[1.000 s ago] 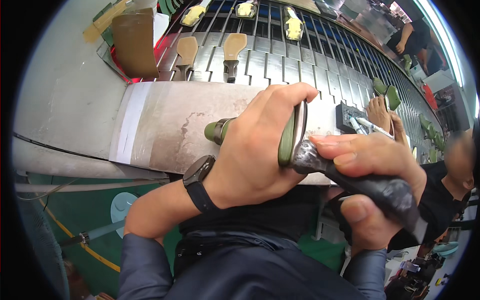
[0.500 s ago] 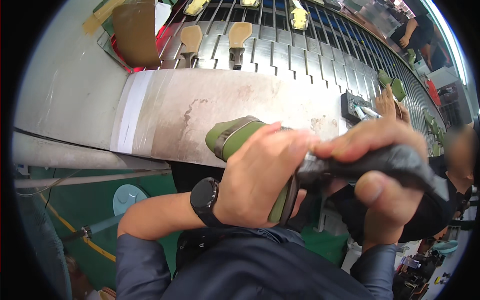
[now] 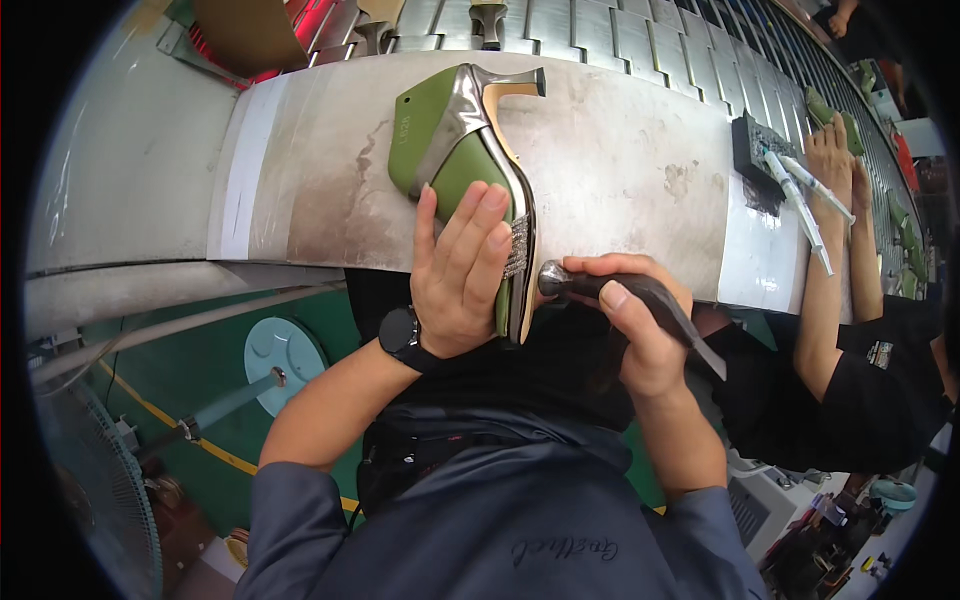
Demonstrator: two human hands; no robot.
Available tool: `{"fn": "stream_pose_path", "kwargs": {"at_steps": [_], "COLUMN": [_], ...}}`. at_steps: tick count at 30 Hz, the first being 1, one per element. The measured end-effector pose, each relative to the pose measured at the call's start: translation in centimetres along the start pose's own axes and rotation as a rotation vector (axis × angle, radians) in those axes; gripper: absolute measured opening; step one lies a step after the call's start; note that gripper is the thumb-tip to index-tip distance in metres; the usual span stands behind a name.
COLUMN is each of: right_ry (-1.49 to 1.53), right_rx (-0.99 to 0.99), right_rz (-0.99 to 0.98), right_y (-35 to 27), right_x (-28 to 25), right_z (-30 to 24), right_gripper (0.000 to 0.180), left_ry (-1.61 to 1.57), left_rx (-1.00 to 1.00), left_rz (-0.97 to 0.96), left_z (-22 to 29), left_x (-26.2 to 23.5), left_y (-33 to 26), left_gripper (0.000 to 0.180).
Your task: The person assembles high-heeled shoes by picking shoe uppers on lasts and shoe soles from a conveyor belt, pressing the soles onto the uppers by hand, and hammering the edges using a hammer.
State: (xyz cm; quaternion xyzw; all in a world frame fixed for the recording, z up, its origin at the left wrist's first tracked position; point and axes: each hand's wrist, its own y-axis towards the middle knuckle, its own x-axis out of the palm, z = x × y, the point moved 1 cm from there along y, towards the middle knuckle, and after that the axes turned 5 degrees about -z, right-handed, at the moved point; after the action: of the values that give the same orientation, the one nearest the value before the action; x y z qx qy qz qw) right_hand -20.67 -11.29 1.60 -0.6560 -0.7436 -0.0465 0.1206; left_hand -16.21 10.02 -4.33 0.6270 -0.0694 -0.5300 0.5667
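Observation:
A high-heeled sandal (image 3: pixel 521 200) with silver straps and a glittering band sits on a green shoe last (image 3: pixel 420 135). It lies on its side on the bench, its heel pointing away from me and its toe over the near edge. My left hand (image 3: pixel 458 270), with a black watch at the wrist, presses long fingers flat along the last and band; its thumb is hidden. In my right hand (image 3: pixel 645 320) is a dark hammer (image 3: pixel 665 300) with a rounded metal face and a flat tapered tail. The face is at the sole's edge near the toe; contact is hard to tell.
The pale bench (image 3: pixel 620 150) runs along a slatted metal conveyor (image 3: pixel 640 45) carrying more shoe parts. Right, a black block (image 3: pixel 757 150) and syringes (image 3: pixel 800 205) lie near a co-worker's arms (image 3: pixel 825 240). A fan (image 3: pixel 90 490) and light-blue round stool (image 3: pixel 285 365) stand lower left.
The sandal has come down onto the bench and turned its sole to the right. My left hand has flattened against it. The hammer has moved left and down, beside the sole.

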Motion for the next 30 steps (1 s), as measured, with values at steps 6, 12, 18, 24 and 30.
{"fn": "stream_pose_path", "kwargs": {"at_steps": [6,12,18,24,30], "right_ry": [-0.094,0.043,0.188,-0.061,-0.252], "right_rx": [-0.078,-0.094,-0.054,-0.033,-0.007], "right_rz": [-0.153,-0.208,-0.174,-0.239,-0.299], "right_y": [3.5,5.2,5.2,6.7,7.6], "right_x": [-0.7,-0.8,-0.5,-0.3,0.4], "right_z": [-4.6,-4.6,-2.6,-5.8,-8.1], "right_gripper": [0.025,0.029,0.032,0.032,0.031], "left_ry": [0.042,0.011,0.041,0.054,0.040], "left_rx": [0.023,-0.042,0.001,0.015,0.005], "left_rz": [-0.060,0.002,-0.057,-0.124,-0.142], "left_z": [0.1,0.4,0.1,0.1,0.1], "left_x": [-0.3,0.0,-0.3,-0.5,-0.6], "left_y": [-0.3,-0.3,-0.2,-0.4,-0.6], "left_gripper": [0.094,0.073,0.080,0.093,0.083]}}
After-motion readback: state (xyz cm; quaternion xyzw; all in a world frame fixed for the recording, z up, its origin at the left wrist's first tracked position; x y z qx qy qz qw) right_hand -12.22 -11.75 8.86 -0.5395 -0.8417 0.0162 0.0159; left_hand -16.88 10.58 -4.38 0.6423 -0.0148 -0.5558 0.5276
